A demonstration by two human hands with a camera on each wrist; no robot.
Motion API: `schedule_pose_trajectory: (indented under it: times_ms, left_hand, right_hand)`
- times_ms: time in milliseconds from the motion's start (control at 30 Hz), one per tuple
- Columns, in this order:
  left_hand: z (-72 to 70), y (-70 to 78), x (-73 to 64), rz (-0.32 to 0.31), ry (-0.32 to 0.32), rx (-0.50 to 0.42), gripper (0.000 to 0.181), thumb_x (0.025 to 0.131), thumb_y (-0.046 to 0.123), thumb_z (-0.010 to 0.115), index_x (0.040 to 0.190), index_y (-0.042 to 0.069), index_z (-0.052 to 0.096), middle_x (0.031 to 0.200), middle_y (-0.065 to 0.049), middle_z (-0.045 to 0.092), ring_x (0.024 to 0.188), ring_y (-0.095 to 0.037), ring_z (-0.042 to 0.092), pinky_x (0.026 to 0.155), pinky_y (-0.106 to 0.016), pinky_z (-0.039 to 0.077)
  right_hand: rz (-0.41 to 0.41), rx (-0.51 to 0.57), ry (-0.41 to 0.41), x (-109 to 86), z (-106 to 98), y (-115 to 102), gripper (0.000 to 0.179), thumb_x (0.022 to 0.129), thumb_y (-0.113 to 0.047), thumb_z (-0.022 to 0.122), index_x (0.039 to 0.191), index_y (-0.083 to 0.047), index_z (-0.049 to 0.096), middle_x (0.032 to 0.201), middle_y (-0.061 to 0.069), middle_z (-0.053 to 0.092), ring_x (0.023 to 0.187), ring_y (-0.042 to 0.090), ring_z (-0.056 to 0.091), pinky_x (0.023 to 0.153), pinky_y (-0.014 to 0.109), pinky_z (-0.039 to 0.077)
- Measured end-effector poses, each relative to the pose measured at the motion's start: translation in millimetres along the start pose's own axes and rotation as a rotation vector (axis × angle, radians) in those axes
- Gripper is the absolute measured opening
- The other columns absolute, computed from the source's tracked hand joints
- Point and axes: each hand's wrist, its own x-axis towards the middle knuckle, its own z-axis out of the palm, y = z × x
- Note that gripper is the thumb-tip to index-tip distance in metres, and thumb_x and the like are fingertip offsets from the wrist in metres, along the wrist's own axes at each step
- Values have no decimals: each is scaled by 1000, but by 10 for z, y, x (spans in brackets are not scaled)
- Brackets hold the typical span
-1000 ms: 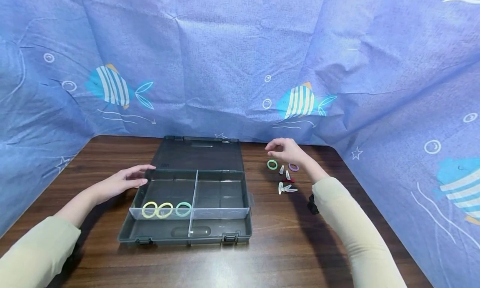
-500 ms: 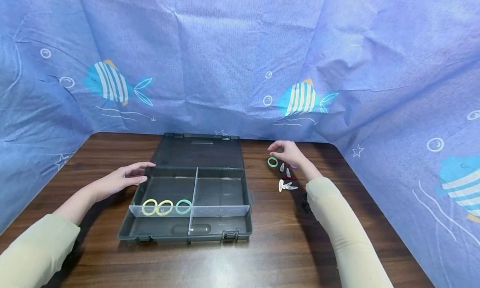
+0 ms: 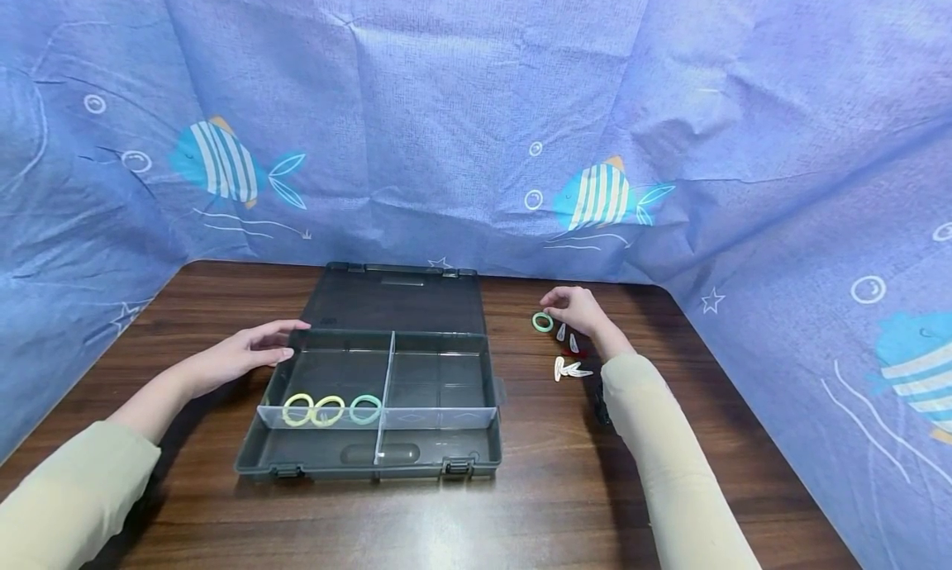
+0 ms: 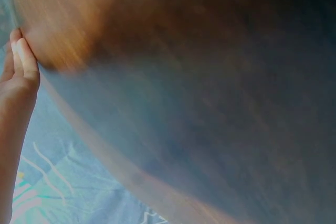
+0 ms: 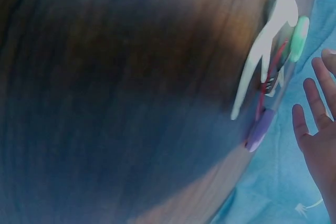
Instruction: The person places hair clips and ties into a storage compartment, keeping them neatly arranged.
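My left hand (image 3: 234,359) touches the left rim of a dark see-through divided box (image 3: 439,372), with fingers extended. In the left wrist view, the left hand (image 4: 21,66) has its fingertips at the box's edge. My right hand (image 3: 582,310) hovers at a green hair tie (image 3: 542,322), fingertips just above its far side. The right wrist view shows the right hand (image 5: 320,124) with spread fingers, apart from the green hair tie (image 5: 299,39). White snap hair clips (image 3: 573,370) lie nearby, beside something red (image 3: 574,353). A purple hair tie (image 5: 260,130) shows only in this wrist view.
Two yellow hair ties (image 3: 298,410) and a teal hair tie (image 3: 365,410) sit in the box's back left compartment. Its lid (image 3: 402,297) lies open behind. A black object (image 3: 602,401) is partly hidden by the right sleeve. A blue curtain (image 3: 446,124) surrounds the table.
My right hand has come down and slightly right, closer to the green hair tie, and now covers the purple one in the head view. The left hand stays at the box.
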Motion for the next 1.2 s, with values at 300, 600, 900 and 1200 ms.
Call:
schedule_pose_trajectory:
  times_ms: [300,600,900,1200]
  left_hand:
    - [-6,2,6,-6,2,3,48,99,30,48,145,19,35,151,-18,25,134,-43,25,98,-63,30]
    - [-2,8,-4,-10,0,-2,48,99,30,48,144,20,35,151,-17,25,134,-43,26,98,-62,32]
    - [7,18,3,-22,-2,-1,50,99,31,48,145,18,34,151,-18,25,135,-43,25,98,-62,32]
    - [1,22,4,-21,-2,-4,50,99,32,48,145,18,34,151,-18,24,134,-43,25,98,-61,32]
  right_hand:
    - [25,7,-27,-2,48,61,11,83,-6,69,93,-4,70,87,9,70,84,21,65,82,39,47]
    - [16,13,-55,15,107,58,11,82,-5,70,93,-2,70,86,10,70,79,17,64,76,33,48]
    - [49,-10,-113,37,116,45,10,82,-6,69,92,-5,71,81,4,69,73,11,59,71,27,46]
    - [42,-42,-144,32,127,8,5,84,-7,68,87,-8,72,81,2,70,72,11,56,71,29,46]
